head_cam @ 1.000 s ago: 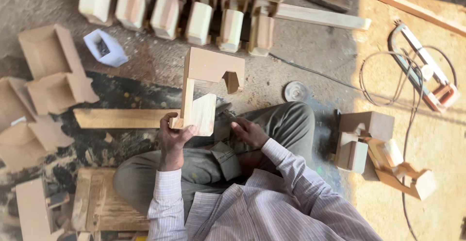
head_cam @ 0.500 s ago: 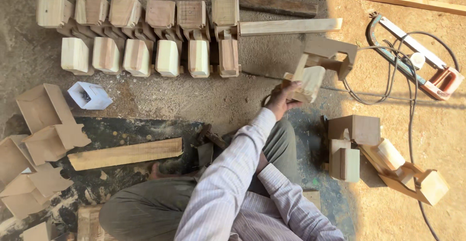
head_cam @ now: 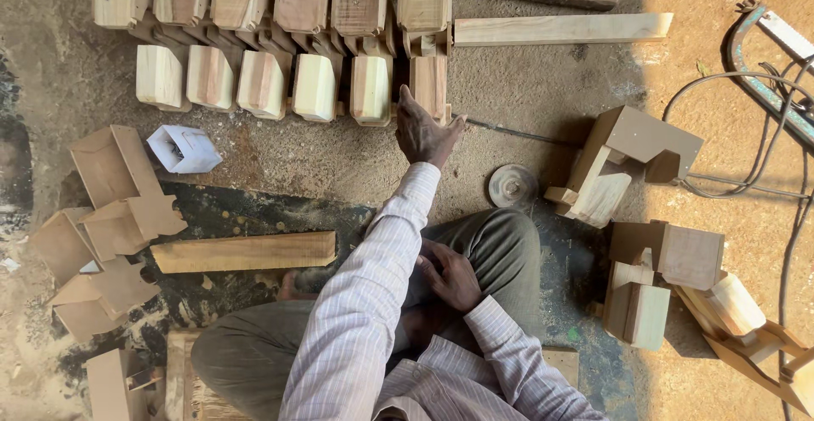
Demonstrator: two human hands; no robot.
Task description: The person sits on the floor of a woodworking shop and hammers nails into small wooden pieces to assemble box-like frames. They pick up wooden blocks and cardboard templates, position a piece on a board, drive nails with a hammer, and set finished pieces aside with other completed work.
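My left hand (head_cam: pixel 424 133) reaches forward to a row of pale wooden block assemblies (head_cam: pixel 280 48) on the dusty floor. Its fingertips touch the rightmost block (head_cam: pixel 430 82) and it holds nothing. My right hand (head_cam: pixel 449 273) rests on my trouser leg with its fingers spread and empty. A brown and pale wooden bracket assembly (head_cam: pixel 627 162) lies on the floor to the right, apart from both hands.
A long plank (head_cam: pixel 560 28) lies beyond the row, and a short plank (head_cam: pixel 246 251) by my left leg. Brown board boxes (head_cam: pixel 110 217) are piled at left beside a small white box (head_cam: pixel 182 148). More wooden assemblies (head_cam: pixel 670 285), a metal disc (head_cam: pixel 513 185) and cables (head_cam: pixel 763 90) are at right.
My left hand carried the bracket assembly to the right, let it go on the floor, and moved to the right end of the block row. The view shifted.
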